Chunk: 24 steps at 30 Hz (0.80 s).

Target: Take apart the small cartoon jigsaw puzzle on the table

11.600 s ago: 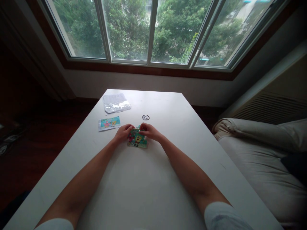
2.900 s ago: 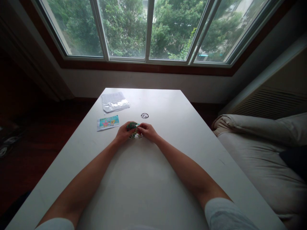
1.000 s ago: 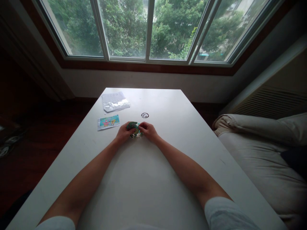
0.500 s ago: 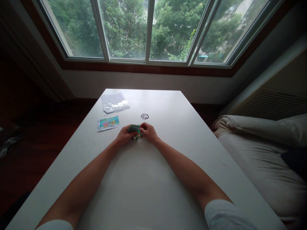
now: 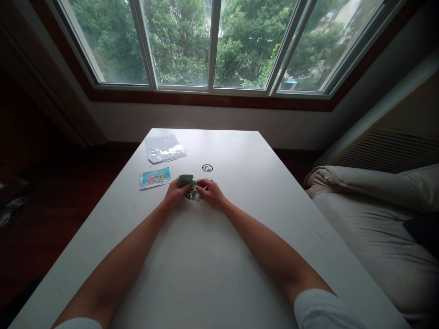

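My left hand point(image 5: 174, 193) is closed on a green joined section of jigsaw puzzle point(image 5: 185, 180), its thumb lying across the front and the section raised above the table. At its right edge, my right hand point(image 5: 210, 193) pinches with thumb and fingertips at the puzzle. What exactly sits between those fingertips is too small to make out. Loose multicoloured jigsaw pieces point(image 5: 194, 194) lie in a small pile under and between both hands, partly covered by them. A picture card point(image 5: 155, 177) with two cartoon figures on a blue ground lies left of my left hand.
The white table point(image 5: 206, 260) carries a clear plastic bag with papers point(image 5: 165, 147) at its far left and a small dark-rimmed oval item point(image 5: 207, 168) beyond my hands. A beige sofa point(image 5: 377, 219) stands along the right side, and a window point(image 5: 209, 45) is ahead.
My left hand has tilted the green puzzle section and shifted it slightly left and up, showing more of its face. My right fingertips have moved slightly down beside it.
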{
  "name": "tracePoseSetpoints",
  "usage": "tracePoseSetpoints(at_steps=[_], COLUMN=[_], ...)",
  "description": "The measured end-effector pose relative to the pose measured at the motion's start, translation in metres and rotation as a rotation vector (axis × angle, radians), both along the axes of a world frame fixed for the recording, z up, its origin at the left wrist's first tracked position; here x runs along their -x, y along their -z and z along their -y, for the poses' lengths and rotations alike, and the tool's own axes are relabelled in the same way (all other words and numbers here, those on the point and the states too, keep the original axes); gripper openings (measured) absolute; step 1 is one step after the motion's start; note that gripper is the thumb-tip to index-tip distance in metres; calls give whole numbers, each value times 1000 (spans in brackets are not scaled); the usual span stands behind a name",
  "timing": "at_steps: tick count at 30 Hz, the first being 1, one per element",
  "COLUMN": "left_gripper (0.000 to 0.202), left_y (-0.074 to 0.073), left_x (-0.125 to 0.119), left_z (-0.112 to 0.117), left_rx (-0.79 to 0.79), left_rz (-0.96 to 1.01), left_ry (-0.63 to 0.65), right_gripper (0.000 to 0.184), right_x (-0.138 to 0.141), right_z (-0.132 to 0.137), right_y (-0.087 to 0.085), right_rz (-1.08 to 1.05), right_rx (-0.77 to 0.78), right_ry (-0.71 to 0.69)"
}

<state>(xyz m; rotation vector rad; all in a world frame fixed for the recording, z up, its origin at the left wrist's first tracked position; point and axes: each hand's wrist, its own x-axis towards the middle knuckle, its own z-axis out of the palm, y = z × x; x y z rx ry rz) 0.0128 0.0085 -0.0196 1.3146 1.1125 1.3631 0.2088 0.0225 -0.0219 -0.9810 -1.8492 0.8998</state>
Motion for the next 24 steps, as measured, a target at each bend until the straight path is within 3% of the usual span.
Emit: tracePoseSetpoints(at_steps=[2, 8, 19, 24], left_gripper=[38, 40, 38, 37], left_y=[-1, -2, 1, 1], left_x=[0, -1, 4, 2], left_z=[1, 2, -1, -1], left_rx=[15, 29, 68, 19], left_rz=[23, 35, 71, 39], left_ry=[3, 18, 86, 54], right_gripper=[31, 19, 18, 20], right_x=[0, -1, 0, 0], right_z=[-2, -2, 2, -1], right_y=[2, -1, -3, 0], right_rz=[-17, 11, 57, 12], right_rx=[-1, 25, 35, 64], right_ry=[-28, -57, -5, -33])
